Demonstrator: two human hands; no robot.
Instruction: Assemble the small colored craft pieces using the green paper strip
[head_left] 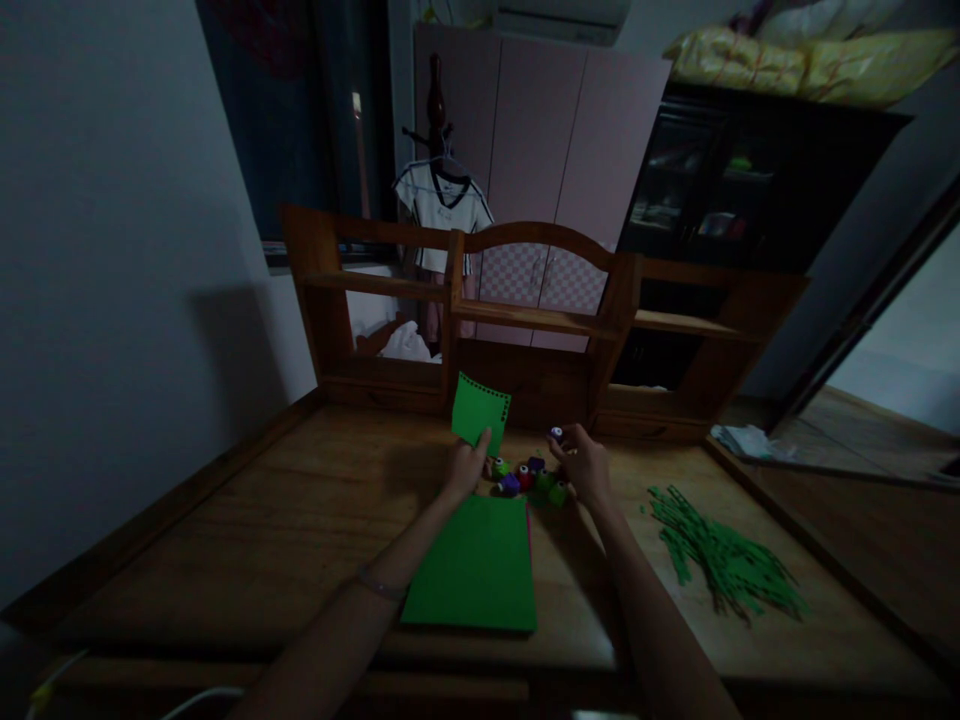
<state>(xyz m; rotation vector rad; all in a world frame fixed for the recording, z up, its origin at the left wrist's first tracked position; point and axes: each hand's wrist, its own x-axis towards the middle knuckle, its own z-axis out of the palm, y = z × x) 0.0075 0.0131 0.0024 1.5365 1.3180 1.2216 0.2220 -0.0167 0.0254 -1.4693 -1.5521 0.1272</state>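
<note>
1. We judge the green sheet [480,412] could bend or slip, since our left hand [466,465] pinches it only near its lower edge and the rest stands unsupported
2. If our right hand [586,465] tilts or loosens, the purple piece [556,433] could drop, because only the fingertips seem to hold it
3. Either wrist, coming down carelessly, could scatter the coloured pieces [525,477], red, green and purple, which lie loose on the desk [315,500] between and just below our hands
4. Our left hand is closed, thumb over the front of the sheet, the other fingers apparently behind it; small dark marks run along the sheet's top and down part of its right edge
5. Our right hand is nearly closed, thumb and fingers pinching the small purple piece with its white top, apart from the sheet; we cannot tell exactly how the hidden fingers curl
6. The green stack [474,565] lies flat nearer us, under our left forearm, and the green strips [724,560] lie heaped to the right of our right forearm
</note>
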